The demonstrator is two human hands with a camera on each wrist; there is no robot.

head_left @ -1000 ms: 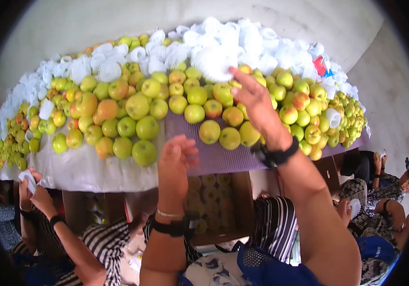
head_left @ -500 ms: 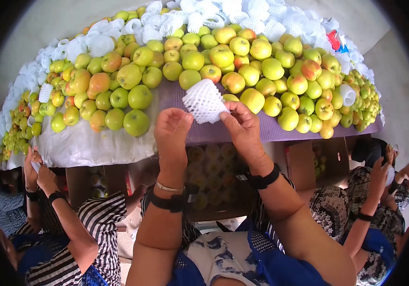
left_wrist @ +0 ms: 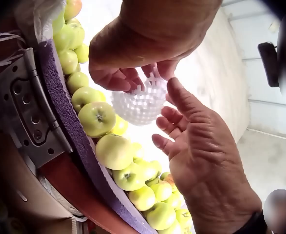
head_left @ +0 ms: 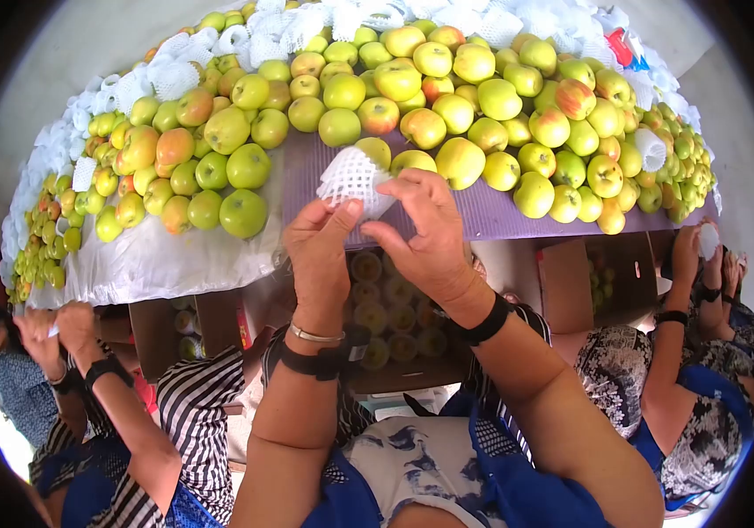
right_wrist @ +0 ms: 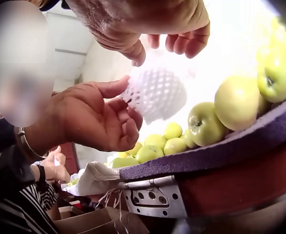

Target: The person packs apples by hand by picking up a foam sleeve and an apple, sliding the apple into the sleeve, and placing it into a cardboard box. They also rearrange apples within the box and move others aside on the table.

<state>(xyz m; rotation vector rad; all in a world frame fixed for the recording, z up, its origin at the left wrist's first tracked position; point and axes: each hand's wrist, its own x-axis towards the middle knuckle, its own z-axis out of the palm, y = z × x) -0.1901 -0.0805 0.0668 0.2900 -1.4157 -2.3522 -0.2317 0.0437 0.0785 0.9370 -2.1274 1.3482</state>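
Observation:
A white foam net sleeve is up in front of the purple-covered table edge, with no fruit showing inside it. My left hand pinches its near edge between thumb and fingers, as the right wrist view also shows with the net. Close by on the other side, my right hand has its thumb spread away from its fingers, the fingertips right at the net's rim. Just behind the sleeve lie green-yellow apples in a heap.
More white foam nets line the back of the apple heap. Beneath the table, an open carton holds apples in rows. Other people's hands work at the left, and another person's arm at the right.
My right hand came back from the pile with the foam net and met the left. It has since loosened its pinch, and the left now holds the net.

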